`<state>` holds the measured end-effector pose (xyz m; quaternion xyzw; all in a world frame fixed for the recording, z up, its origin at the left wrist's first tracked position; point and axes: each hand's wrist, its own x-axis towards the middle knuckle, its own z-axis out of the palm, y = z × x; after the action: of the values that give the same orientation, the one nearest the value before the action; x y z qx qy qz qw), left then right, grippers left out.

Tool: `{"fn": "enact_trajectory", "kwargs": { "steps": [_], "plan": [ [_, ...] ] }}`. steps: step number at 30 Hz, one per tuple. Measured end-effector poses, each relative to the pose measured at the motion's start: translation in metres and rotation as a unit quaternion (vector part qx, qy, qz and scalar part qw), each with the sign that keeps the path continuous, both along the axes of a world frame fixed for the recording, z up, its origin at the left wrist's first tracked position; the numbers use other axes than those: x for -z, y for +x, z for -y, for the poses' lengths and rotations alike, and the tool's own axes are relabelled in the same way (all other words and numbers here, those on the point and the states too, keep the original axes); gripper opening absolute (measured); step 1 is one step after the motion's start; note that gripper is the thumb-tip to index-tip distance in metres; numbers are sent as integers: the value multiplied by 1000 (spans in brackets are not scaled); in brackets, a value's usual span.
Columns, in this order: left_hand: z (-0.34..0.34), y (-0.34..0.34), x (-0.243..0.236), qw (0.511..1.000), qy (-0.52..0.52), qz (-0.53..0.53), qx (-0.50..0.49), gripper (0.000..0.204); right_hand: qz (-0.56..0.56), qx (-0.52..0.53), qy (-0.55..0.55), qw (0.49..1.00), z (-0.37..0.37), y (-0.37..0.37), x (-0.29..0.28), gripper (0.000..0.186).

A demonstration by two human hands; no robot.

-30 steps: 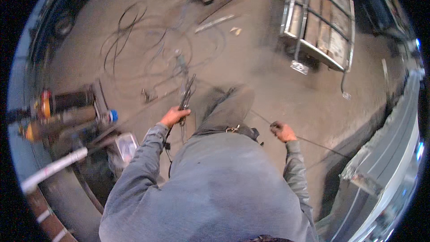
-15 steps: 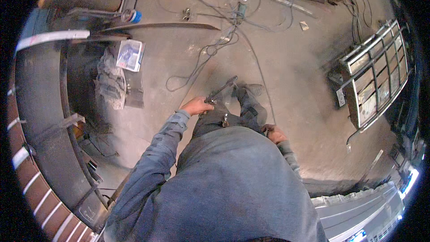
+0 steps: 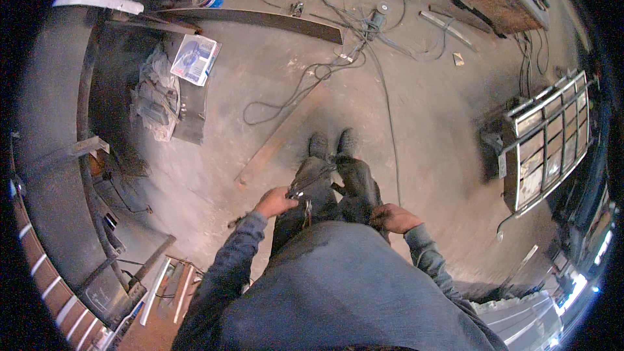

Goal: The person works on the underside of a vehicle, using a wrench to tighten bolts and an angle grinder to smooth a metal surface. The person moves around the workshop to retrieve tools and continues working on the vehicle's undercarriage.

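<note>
My left hand (image 3: 276,202) is closed in front of my left thigh. It grips a dark rod-shaped metal tool (image 3: 296,194), whose exact kind is too dim to make out against the trousers. A small shiny metal piece (image 3: 308,212) hangs at my waist, just right of that hand. My right hand (image 3: 396,219) is closed beside my right hip, its fingers curled against the dark trousers. Whatever it may hold is hidden. Both boots (image 3: 333,143) stand side by side on the floor.
Looped cables (image 3: 305,82) and a grinder-like power tool (image 3: 376,21) lie ahead. A long metal strip (image 3: 257,18) and a flat bar (image 3: 276,140) rest on the floor. A barred metal frame (image 3: 547,143) stands right, a rusty box (image 3: 497,0) far right, a printed box (image 3: 194,58) left.
My left hand has drawn back toward my body, and the tool no longer points out ahead. My right hand has come further into view. My feet now stand together, and the view has shifted.
</note>
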<state>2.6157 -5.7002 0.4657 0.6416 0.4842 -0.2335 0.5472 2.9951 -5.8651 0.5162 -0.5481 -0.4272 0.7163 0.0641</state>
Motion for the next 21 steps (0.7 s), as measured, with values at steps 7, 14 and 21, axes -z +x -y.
{"fn": "enact_trajectory", "kwargs": {
  "steps": [7, 14, 21],
  "plan": [
    [42, -32, 28, 964, -40, -45, -260, 28, -171, 57, -154, 971, 7, -2, 227, 25],
    [47, -82, 152, 919, -8, -63, -390, 26, 4, 353, -110, 929, -124, 43, 399, 25],
    [59, -164, 307, 895, 9, -68, -440, 29, 3, 444, -133, 886, -236, 76, 579, 28]
  ]
}}
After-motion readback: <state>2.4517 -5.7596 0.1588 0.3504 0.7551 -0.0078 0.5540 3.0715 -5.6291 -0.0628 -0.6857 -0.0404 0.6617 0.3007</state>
